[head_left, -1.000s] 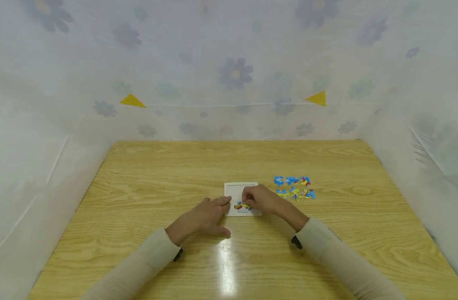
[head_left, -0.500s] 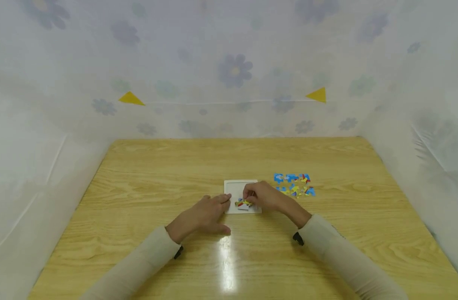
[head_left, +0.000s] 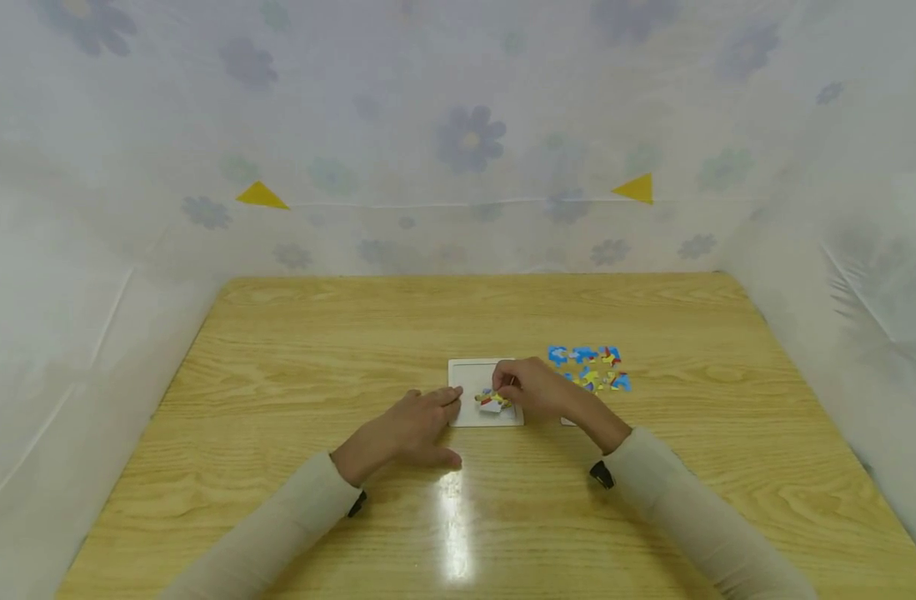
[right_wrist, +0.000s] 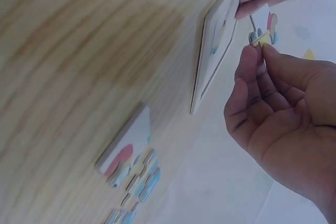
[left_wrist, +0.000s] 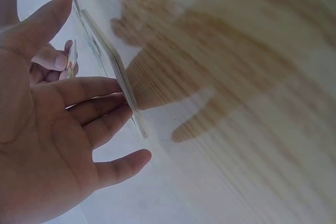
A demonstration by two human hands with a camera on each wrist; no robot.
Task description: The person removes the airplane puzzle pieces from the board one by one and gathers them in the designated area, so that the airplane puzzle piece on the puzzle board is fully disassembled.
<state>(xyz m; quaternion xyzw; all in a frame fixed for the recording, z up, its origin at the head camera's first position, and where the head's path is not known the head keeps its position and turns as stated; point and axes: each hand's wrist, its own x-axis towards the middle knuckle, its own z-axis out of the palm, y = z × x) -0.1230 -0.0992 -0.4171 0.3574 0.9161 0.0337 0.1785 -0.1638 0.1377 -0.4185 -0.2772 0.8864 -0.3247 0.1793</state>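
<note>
A shallow white puzzle tray (head_left: 468, 377) lies mid-table in the head view. My left hand (head_left: 416, 429) rests its fingertips on the tray's left edge, fingers straight and thumb spread; the left wrist view shows this open palm (left_wrist: 50, 124). My right hand (head_left: 536, 389) pinches a jigsaw piece (head_left: 491, 405) between thumb and forefinger, tilted above the tray. In the right wrist view, the pinched piece (right_wrist: 261, 39) shows yellow, red and blue with a white part, held apart from the tray (right_wrist: 210, 40). The fingers hide some of it.
Several blue, yellow and red jigsaw pieces (head_left: 591, 379) lie in rows right of the tray. One white-edged piece (head_left: 568, 422), partly behind my right wrist, sits nearer; the right wrist view shows this piece (right_wrist: 131, 142) with red on it. A pale flowered curtain (head_left: 397, 167) encloses the table.
My right hand has moved slightly right and raised the jigsaw piece, which tilts more now. The left hand has stayed on the tray's edge. The head view has shifted a little.
</note>
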